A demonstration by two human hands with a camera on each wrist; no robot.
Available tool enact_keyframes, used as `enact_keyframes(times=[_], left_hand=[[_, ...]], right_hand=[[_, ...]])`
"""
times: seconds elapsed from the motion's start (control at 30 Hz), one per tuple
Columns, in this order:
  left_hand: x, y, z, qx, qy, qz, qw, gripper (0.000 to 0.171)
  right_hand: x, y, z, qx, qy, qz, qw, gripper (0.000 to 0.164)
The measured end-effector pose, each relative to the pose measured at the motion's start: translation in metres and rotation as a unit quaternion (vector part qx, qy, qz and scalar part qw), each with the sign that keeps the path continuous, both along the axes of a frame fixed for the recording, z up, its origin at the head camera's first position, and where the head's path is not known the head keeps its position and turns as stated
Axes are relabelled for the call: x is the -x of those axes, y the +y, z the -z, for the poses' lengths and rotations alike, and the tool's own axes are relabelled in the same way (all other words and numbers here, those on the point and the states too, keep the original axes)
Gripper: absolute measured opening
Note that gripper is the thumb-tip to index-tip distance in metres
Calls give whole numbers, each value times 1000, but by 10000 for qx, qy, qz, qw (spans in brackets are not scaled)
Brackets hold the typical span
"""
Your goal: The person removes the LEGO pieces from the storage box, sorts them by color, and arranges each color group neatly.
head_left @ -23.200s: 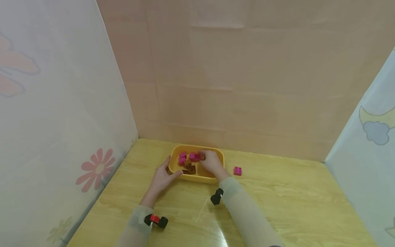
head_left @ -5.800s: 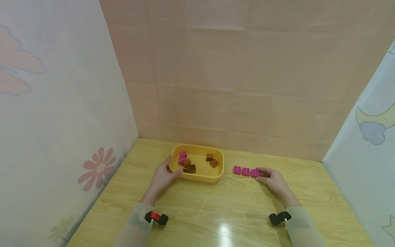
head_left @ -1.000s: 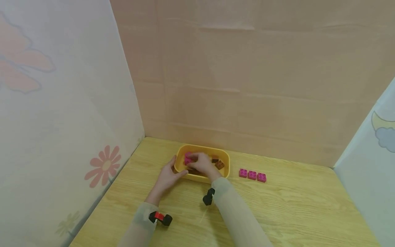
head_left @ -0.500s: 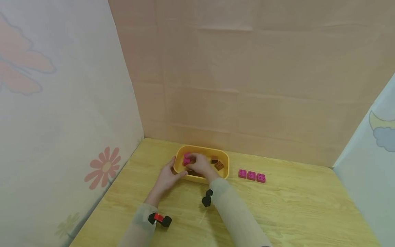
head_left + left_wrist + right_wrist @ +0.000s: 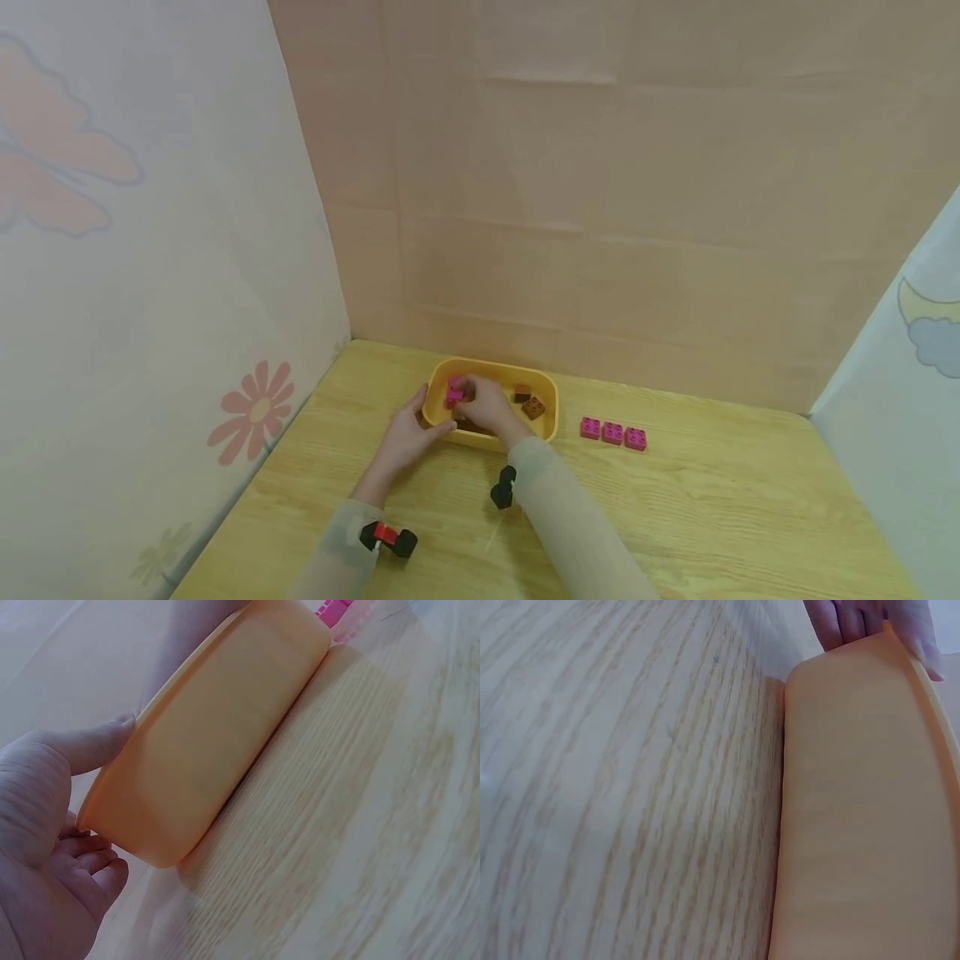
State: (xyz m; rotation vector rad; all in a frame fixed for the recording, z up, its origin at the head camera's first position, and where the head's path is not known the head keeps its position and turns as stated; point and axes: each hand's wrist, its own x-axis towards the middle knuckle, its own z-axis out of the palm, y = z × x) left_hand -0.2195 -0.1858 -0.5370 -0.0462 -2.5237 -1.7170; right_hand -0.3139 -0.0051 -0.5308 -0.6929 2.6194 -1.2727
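Observation:
My left hand (image 5: 405, 437) grips the left end of a yellow plastic tub (image 5: 551, 421), its thumb on the rim in the left wrist view and the other fingers round the end wall. Inside the tub, my right hand (image 5: 489, 407) pinches at a pink toy building brick (image 5: 454, 398) near the left end; the fingers partly cover it. Two brown bricks lie at the tub's right side, one of them a studded brick (image 5: 533, 407). Darker brown bricks near the front wall are mostly hidden under my right hand. The right wrist view shows only the tub's outer wall (image 5: 862, 802) and my left fingers.
Three pink bricks (image 5: 612, 432) stand in a row on the wooden table (image 5: 712, 500), right of the tub. Behind the table rises a tan covered wall (image 5: 600, 250). Patterned white panels (image 5: 187, 208) flank both sides.
Over the last second both hands stay at the tub, with small finger movement by my right hand at the pink bricks. Since the earliest frame, the row outside has grown from one pink brick to three.

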Motion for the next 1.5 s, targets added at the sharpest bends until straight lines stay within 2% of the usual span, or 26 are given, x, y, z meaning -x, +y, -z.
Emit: enact_keyframes(times=[0.2, 0.4, 0.63, 0.73, 0.83, 1.13, 1.33, 1.43, 1.5], left_hand=[[1, 2, 1, -9, 76, -12, 10000, 101], [1, 1, 2, -83, 20, 26, 10000, 99], [0, -1, 1, 95, 24, 1, 10000, 98], [0, -1, 2, 148, -10, -2, 9999, 98], [0, -1, 1, 123, -46, -1, 9999, 100], [4, -3, 1, 164, -59, 30, 9998, 101], [4, -2, 2, 100, -20, 68, 9999, 101], [3, -2, 2, 39, -58, 68, 10000, 101], [3, -3, 3, 65, -88, 44, 9999, 101]], right_hand=[[1, 3, 0, 311, -52, 5, 9995, 31], [2, 4, -5, 552, -194, 251, 9980, 27], [2, 6, -7, 832, -197, 520, 9950, 29], [2, 7, -8, 1151, -348, 509, 9914, 27], [2, 10, -10, 1442, -534, 496, 9869, 25], [3, 17, -20, 2406, -1087, 651, 9623, 30], [3, 26, -21, 2998, -1590, 751, 9376, 38], [1, 31, -25, 3026, -1738, 756, 9341, 44], [0, 34, -28, 2983, -1739, 738, 9356, 47]])
